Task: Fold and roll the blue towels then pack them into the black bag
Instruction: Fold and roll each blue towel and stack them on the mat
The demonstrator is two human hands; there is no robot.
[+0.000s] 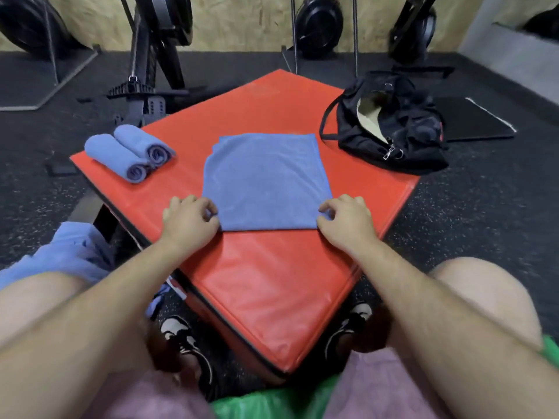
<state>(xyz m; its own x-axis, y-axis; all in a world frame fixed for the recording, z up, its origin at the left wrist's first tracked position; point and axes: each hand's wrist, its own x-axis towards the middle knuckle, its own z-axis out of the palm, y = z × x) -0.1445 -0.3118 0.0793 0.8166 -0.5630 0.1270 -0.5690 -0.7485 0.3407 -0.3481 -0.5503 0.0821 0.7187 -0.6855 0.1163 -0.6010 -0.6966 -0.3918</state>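
Item: blue towel [266, 182], folded flat at the centre of the red pad [272, 282]. Left grip [189, 225] and right grip [348, 225] each pinch a near corner; rolling not begun.
Done: 2 rolled towels [121, 155], pad's left edge.
Black bag [390, 131]: unzipped, far right corner, nothing packed that shows.
Blue heap [69, 252] by left knee: count unreadable. Bag interior mostly dark.

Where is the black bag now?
In the head view, the black bag sits open at the far right edge of the red mat, to the right of the flat blue towel.
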